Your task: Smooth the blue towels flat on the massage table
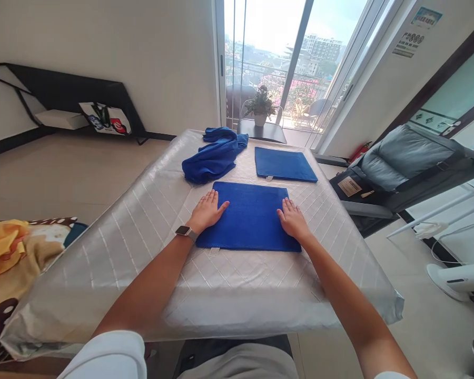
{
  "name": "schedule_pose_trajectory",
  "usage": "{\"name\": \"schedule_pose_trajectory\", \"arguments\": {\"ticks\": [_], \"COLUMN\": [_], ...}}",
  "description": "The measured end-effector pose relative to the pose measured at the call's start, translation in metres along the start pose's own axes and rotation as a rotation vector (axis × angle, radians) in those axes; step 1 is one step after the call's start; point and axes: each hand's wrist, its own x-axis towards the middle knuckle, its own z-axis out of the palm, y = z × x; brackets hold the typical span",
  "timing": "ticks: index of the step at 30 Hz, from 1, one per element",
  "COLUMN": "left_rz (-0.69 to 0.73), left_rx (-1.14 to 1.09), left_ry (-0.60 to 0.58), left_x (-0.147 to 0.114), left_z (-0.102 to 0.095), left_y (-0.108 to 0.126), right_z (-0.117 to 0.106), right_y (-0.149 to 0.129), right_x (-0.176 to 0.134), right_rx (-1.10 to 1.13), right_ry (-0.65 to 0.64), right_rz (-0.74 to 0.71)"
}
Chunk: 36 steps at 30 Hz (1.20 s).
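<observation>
A blue folded towel (253, 218) lies flat in front of me, a small white tag at its near edge. My left hand (208, 210) rests on its left side, fingers stretched out and thumb spread onto the cloth. On the right side lies my right hand (294, 217), palm down with straight fingers. Neither hand grips the cloth. Beyond it, to the right, is a second flat folded blue towel (285, 164), also with a white tag. A crumpled blue towel (215, 155) sits in a loose heap at the back left.
The towels are on a table with a silvery quilted cover (142, 226). A potted plant (260, 105) stands on a chair behind it, before the glass door. To the right is a grey armchair (406, 158); yellow cloth (3, 245) lies at the left.
</observation>
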Motion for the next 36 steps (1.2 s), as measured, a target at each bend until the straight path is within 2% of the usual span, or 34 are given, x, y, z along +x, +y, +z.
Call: {"name": "schedule_pose_trajectory", "arguments": {"ticks": [3,7,11,14,19,22,25,27,30,36], "left_rz": [0.014,0.035,0.114,0.275,0.573,0.600,0.532,0.479,0.424,0.238], "left_rx": [0.021,0.055,0.010,-0.064,-0.053,-0.059,-0.072,-0.069,-0.049,0.001], "left_ry": [0.042,0.147,0.244,0.200,0.117,0.067,0.002,-0.022,-0.036,-0.059], "left_x": [-0.001,-0.005,-0.010,-0.016,-0.014,-0.004,0.005,0.008,0.007,-0.011], "left_z": [0.001,-0.006,-0.015,-0.014,-0.001,0.010,0.019,0.023,0.022,0.005], "left_y": [-0.001,0.001,0.018,0.050,0.138,0.184,0.202,0.196,0.166,0.063], "right_z": [0.006,0.009,0.006,0.005,0.007,0.008,0.009,0.008,0.007,0.007], "right_y": [-0.002,-0.004,-0.006,-0.007,-0.007,-0.004,-0.003,-0.004,-0.005,-0.006], "right_x": [-0.013,-0.017,-0.016,-0.017,-0.018,-0.019,-0.019,-0.019,-0.018,-0.018], "right_rx": [0.014,0.029,0.048,0.066,0.061,0.027,0.018,0.034,0.061,0.079], "right_ry": [-0.019,-0.039,-0.027,-0.023,-0.011,-0.021,-0.020,-0.012,-0.014,-0.024], "right_rz": [-0.009,-0.001,0.004,0.002,-0.003,-0.020,-0.034,-0.023,-0.004,0.000]}}
